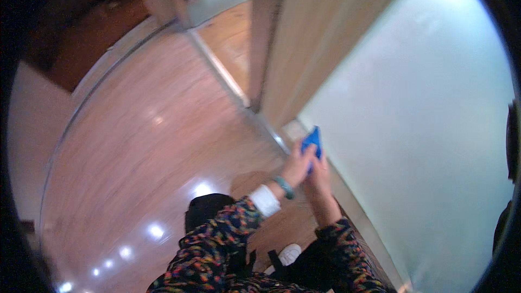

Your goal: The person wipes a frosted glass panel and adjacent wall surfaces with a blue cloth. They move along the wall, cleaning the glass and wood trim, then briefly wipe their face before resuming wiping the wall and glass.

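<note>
A small blue folded piece [312, 138], cloth or thin plastic, is held between both hands in front of me. It narrows to a pointed upper end; the blur hides finer detail. My left hand [296, 167], with a green bangle [284, 187] and a white cuff [265, 201] behind it, grips the piece from the left. Close against it, my right hand [319, 176] holds the same piece from the right. Some fingers of each hand are hidden by the overlap.
A pale smooth wall panel [415, 110] rises close on my right. Ahead stands a wood-toned door frame [313, 44], with a metal floor strip [222, 71] at its foot. Glossy wood-look floor [154, 150] spreads to the left, reflecting lights. One white shoe [290, 254] shows below me.
</note>
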Available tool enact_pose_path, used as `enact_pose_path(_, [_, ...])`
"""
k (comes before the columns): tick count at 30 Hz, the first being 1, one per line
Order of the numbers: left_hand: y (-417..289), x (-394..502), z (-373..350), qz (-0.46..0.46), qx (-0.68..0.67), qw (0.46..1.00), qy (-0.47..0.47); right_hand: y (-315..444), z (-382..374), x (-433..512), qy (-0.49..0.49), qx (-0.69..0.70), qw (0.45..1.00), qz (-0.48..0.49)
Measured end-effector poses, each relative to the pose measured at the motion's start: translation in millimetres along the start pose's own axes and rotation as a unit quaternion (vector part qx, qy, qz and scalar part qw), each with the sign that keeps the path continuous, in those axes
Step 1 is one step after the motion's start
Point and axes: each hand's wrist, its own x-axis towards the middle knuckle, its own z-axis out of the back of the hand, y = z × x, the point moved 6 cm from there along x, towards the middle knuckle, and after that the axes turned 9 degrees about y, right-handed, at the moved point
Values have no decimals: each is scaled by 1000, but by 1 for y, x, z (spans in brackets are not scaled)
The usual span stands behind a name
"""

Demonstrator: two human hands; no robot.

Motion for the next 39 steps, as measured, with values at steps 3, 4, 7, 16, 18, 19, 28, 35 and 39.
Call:
enact_pose_path(3, [-30,29,-2,-36,43,997,-47,28,-16,32,-20,29,999,-21])
enact_pose_path(4, [-39,41,3,-31,60,996,-60,34,-24,48,-29,46,998,-26])
enact_pose_path(7, [-60,65,35,-43,58,984,-162,35,-50,96,-8,-6,999,-53])
enact_pose_path(16, [37,32,51,-17,101,944,-314,-59,-5,82,4,-260,964,-56])
enact_pose_path(18, [87,16,53,132,78,961,-230,-81,8,50,-41,-214,963,-159])
enact_pose_path(19, [110,-1,53,218,59,958,-178,-89,11,30,-64,-191,957,-211])
enact_pose_path(28, [109,-198,10,424,33,900,-91,-56,3,-132,35,-163,881,-443])
enact_pose_path(35, [42,-223,26,340,-138,920,-139,-9,-48,-122,159,-297,805,-488])
enact_pose_path(39, [-1,-201,26,297,-188,930,-109,5,-61,-95,189,-200,825,-494])
